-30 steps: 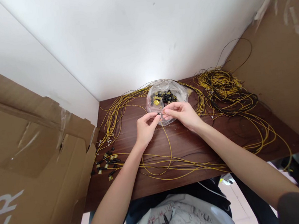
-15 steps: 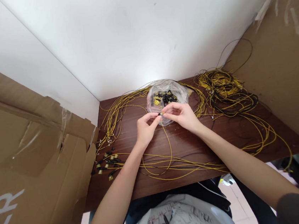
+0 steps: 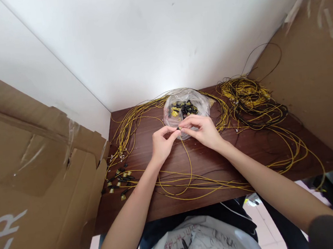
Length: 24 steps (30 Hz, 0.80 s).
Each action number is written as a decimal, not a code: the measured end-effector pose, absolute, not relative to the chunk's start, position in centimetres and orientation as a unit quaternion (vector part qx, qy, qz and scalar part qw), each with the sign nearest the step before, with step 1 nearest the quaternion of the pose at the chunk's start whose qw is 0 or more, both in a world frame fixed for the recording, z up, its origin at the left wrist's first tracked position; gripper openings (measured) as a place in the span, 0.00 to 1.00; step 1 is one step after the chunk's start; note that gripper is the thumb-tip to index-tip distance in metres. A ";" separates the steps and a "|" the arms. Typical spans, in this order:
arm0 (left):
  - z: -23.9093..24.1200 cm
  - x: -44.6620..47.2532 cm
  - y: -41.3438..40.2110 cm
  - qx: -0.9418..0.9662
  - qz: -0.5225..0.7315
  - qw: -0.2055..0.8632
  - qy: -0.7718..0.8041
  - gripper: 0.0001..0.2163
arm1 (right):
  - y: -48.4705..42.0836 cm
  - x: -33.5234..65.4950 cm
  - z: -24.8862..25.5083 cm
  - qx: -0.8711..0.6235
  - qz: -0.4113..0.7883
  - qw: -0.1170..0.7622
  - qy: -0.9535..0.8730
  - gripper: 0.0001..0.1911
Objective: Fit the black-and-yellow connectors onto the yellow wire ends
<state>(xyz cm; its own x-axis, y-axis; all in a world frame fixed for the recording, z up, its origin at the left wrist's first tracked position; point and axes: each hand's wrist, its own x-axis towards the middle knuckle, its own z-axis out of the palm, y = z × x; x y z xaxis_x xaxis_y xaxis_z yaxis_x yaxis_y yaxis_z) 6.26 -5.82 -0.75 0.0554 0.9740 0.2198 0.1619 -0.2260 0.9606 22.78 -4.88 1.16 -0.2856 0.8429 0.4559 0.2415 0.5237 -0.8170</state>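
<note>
Left hand and right hand, fingertips narrowed, pinch 1 black part at the bag's near side. Steady fingers and slack wire should help alignment.

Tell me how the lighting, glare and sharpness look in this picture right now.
Head view: a bright patch on the white wall, darker toward the upper right corner; head view: glare streaks on the tape at left; head view: the small dark piece between the left hand and right hand is too tiny to make out in detail.
</note>
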 end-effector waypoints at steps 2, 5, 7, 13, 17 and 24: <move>-0.7 6.2 -5.8 0.605 0.498 0.404 0.472 0.07 | -4.9 22.8 1.3 -0.357 0.297 0.476 -0.747 0.05; -0.6 6.2 -5.9 0.605 0.495 0.403 0.475 0.07 | -4.8 22.8 1.2 -0.355 0.284 0.477 -0.752 0.05; -0.6 6.3 -5.9 0.603 0.496 0.406 0.475 0.07 | -4.8 22.9 1.2 -0.360 0.290 0.472 -0.751 0.05; -0.8 6.3 -6.0 0.604 0.498 0.398 0.478 0.07 | -4.6 23.1 1.1 -0.368 0.356 0.444 -0.736 0.07; -0.9 6.3 -6.0 0.609 0.494 0.394 0.479 0.07 | -4.5 23.1 1.2 -0.368 0.361 0.438 -0.737 0.07; -1.1 6.1 -6.0 0.649 0.466 0.360 0.482 0.08 | -4.5 23.3 1.2 -0.357 0.309 0.410 -0.780 0.08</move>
